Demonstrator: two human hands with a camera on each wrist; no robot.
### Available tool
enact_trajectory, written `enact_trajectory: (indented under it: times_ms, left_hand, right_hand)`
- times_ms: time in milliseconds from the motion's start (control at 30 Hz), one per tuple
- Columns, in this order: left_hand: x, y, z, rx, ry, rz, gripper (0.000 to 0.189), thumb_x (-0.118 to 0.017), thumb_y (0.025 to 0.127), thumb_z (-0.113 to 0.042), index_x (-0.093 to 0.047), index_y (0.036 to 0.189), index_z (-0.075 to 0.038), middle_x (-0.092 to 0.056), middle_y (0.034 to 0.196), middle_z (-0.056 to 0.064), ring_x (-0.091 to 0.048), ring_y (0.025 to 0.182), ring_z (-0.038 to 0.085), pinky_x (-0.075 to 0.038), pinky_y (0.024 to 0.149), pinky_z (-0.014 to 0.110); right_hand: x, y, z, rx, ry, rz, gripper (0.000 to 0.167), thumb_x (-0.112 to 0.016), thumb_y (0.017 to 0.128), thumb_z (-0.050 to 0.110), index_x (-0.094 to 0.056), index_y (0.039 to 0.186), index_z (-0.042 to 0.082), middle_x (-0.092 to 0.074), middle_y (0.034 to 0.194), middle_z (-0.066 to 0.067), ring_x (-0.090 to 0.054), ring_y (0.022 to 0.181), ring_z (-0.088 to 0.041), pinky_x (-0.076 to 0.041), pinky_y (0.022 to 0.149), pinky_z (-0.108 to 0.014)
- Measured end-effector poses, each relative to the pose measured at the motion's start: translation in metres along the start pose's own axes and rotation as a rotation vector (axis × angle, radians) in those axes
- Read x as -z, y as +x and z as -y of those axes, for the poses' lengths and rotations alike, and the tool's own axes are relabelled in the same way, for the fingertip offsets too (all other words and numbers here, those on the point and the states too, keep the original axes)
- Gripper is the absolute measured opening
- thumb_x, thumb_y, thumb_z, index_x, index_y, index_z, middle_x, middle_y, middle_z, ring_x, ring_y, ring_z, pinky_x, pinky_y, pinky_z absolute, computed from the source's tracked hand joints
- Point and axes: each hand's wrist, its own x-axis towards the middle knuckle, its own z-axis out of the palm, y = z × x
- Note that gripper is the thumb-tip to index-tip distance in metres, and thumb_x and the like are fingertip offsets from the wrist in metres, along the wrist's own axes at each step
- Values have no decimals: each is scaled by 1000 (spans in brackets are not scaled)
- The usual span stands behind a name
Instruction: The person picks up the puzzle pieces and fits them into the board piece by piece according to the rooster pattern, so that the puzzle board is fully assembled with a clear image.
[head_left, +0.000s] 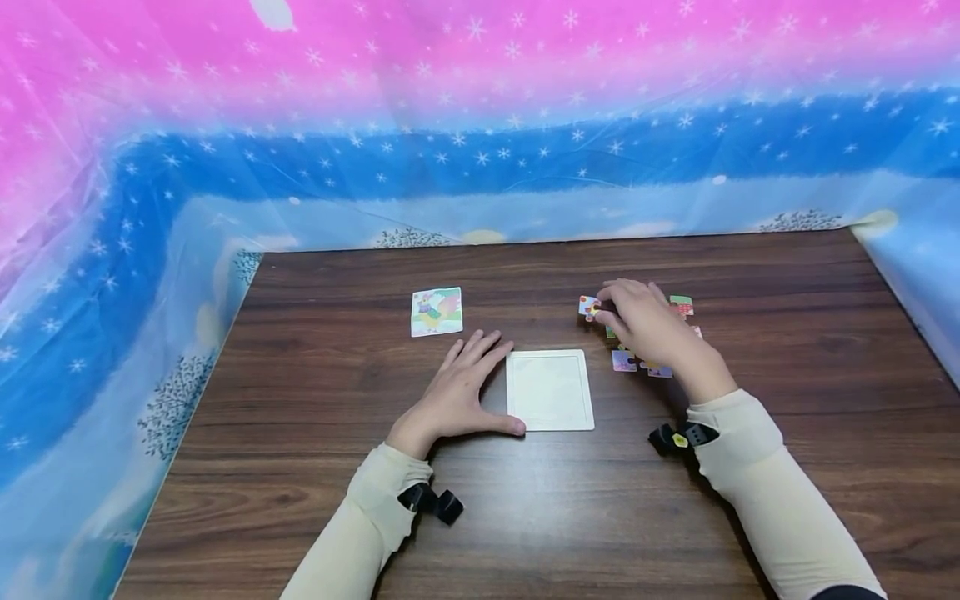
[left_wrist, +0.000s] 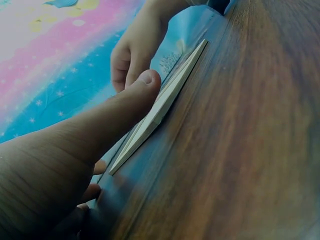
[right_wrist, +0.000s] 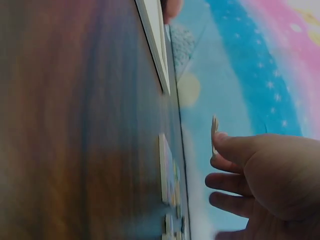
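A shallow white square puzzle tray lies on the table in the head view. My left hand rests at its left side, fingers spread and fairly straight, the thumb at the lower left corner. Over the right side, my right hand pinches a jigsaw piece between thumb and fingers. In the right wrist view that jigsaw piece is raised above the tabletop, seen edge-on. Several more jigsaw pieces lie below and around the right hand, which partly hides them.
A square picture card showing a cartoon animal lies left of the tray, beyond the left hand. The dark wooden table ends at a snowflake-patterned cloth hung behind and to the sides. Black straps circle both wrists.
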Motion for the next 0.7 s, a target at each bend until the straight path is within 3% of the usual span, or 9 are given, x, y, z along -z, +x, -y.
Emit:
enact_trajectory:
  times_ms: [133,267,433,700]
  left_hand:
    - [0,0,0,-8,7,7,122,-88,73,-68,-32,168,-17,-21,175,8,-4,164,27,0,131,48]
    - [0,1,0,-16,17,9,123,-88,72,-68,-32,168,-15,-20,175,9,-4,164,27,0,131,48]
    - [-1,1,0,-13,25,5,123,-88,72,-68,-33,167,-15,-21,175,8,-5,164,27,-1,131,47]
    - [-1,0,1,-13,34,4,122,-88,72,-69,-34,167,-14,-21,175,9,-6,163,28,-2,131,48]
  right_hand:
    - [-6,-2,14,53,45,27,35,-61,109,16,-60,135,-8,-58,143,-29,-57,132,-43,-48,108,-59]
    - [-12,-4,30,94,61,73,33,-61,109,17,-63,133,-5,-66,132,-23,-66,118,-36,-55,97,-54]
    - [-20,-6,43,140,86,143,29,-63,108,17,-66,130,-1,-70,121,-14,-69,104,-26,-57,87,-48]
    - [-26,-9,56,181,60,162,29,-64,108,21,-68,130,2,-70,125,-12,-68,113,-30,-57,94,-51]
